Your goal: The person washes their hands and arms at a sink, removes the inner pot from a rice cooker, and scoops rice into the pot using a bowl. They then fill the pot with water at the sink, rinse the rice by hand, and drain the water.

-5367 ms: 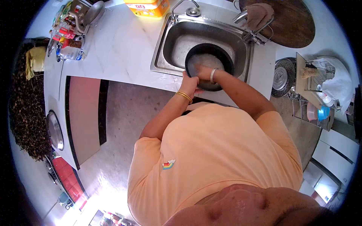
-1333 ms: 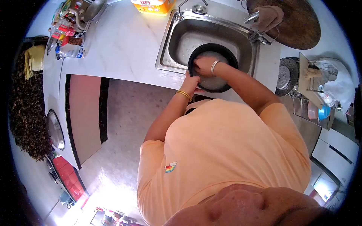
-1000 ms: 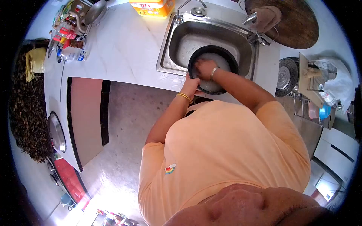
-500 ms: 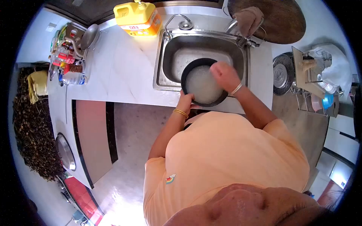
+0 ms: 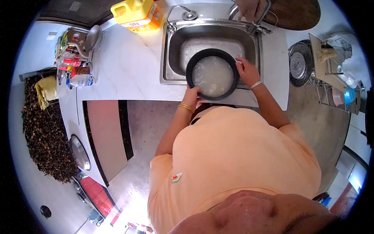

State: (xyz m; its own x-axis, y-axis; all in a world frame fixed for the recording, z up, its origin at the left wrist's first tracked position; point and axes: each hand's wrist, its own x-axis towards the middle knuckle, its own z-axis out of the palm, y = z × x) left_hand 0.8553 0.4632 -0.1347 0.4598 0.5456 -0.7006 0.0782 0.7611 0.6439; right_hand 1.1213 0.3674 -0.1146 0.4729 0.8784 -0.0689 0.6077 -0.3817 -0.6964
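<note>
A round black pot (image 5: pixel 189 70) with cloudy whitish water (image 5: pixel 213 76) in it is at the front edge of the steel sink (image 5: pixel 166 58). My left hand (image 5: pixel 192 97) grips the pot's near left rim, thumb over the edge and the other fingers hidden below. At the pot's right rim is my right hand (image 5: pixel 247 72), its thumb and fingers closed round the edge. The faucet (image 5: pixel 254 28), with a brown cloth (image 5: pixel 249 8) hanging over it, stands behind the sink on the right.
A yellow jug (image 5: pixel 137 15) stands behind the sink on the left. Bottles (image 5: pixel 81 80) and a pan (image 5: pixel 92 38) crowd the counter's left end. To the right are a dark strainer (image 5: pixel 298 64) and a wire rack (image 5: pixel 331 99). A round wooden board (image 5: pixel 296 13) leans at the back right.
My right hand has come out of the cloudy water and moved to the pot's right rim. My left hand has kept its hold. The view has shifted, showing more of the jug.
</note>
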